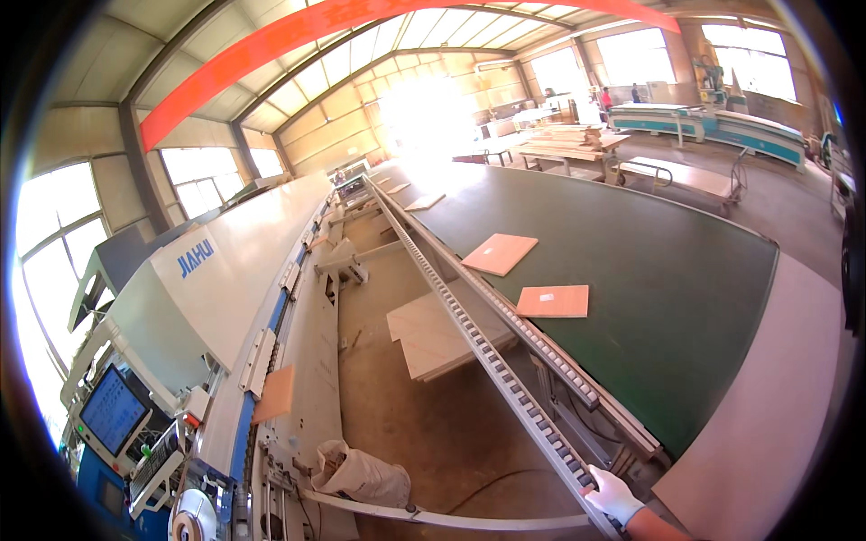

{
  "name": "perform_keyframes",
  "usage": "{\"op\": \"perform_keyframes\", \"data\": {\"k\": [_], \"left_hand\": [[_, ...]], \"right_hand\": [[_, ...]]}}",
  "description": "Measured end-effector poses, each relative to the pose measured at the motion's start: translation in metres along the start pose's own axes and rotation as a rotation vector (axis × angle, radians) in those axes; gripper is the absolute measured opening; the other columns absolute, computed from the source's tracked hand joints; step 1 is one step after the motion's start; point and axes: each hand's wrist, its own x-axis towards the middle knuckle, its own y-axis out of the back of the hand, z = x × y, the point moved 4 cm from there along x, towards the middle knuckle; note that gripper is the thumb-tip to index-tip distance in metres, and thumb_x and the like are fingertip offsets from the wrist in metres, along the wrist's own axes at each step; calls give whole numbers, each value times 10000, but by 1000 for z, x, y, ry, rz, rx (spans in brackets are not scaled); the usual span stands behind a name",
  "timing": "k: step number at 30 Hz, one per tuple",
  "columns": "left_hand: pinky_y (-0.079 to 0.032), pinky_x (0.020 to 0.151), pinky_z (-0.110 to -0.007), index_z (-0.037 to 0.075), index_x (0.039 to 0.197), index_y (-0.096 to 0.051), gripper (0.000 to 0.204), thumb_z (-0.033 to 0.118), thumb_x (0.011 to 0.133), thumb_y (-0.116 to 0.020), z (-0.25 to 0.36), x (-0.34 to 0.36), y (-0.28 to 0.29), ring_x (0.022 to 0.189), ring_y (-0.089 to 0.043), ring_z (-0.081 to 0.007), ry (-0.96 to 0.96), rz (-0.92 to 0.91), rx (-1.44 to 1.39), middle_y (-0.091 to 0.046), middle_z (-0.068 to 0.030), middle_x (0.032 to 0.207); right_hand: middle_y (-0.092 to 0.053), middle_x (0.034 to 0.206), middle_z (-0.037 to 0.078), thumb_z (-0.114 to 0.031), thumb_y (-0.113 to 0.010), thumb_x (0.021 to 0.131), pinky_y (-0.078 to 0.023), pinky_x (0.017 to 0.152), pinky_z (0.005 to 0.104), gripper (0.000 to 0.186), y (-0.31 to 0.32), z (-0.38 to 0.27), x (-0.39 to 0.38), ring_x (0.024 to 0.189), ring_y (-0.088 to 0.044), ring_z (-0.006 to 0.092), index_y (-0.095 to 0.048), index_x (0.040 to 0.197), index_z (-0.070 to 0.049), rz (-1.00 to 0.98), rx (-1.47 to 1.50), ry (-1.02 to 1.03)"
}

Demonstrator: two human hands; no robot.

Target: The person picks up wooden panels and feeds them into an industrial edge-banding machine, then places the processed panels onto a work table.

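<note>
My right hand [612, 494], in a white glove, is at the lower right with its fingers curled on a long metal roller rail [478, 352]. My left hand is out of view. Beside the rail is a large green belt table [677, 298]. Two pinkish wood panels [501, 254] lie on its near half, one [564, 301] closer to me, and several smaller ones farther back. At left runs a long white machine [234, 270] with a blue-edged track, where an orange-brown panel [273, 398] sits.
A monitor and keyboard [114, 410] are at lower left. A white sack [361, 473] and stacked boards [424, 347] lie on the floor between machine and table. A pale board [758, 433] edges the table. Trolleys, board stacks, teal machines [753, 133] and two people stand at back right.
</note>
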Motion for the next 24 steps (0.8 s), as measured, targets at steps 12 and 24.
{"op": "perform_keyframes", "data": {"k": [12, 24], "left_hand": [[-440, 999, -436, 1, 1162, -573, 432, 264, 823, -620, -9, 19, -19, 1146, -530, -413, 146, 85, -273, -583, -249, 1187], [-496, 843, -449, 73, 1135, -595, 309, 233, 959, -398, 49, -39, -15, 931, -643, -350, 47, -43, 283, -660, -219, 963]], "right_hand": [[-515, 1312, 293, -364, -641, 851, -377, 1055, 402, 724, 3, -17, 1, 1248, -490, 393, -403, 1367, 86, 11, -51, 62], [-533, 1308, 274, -315, -643, 857, -378, 1061, 393, 642, 9, -10, 2, 1245, -503, 376, -457, 1340, 66, 57, 105, 70]]}}
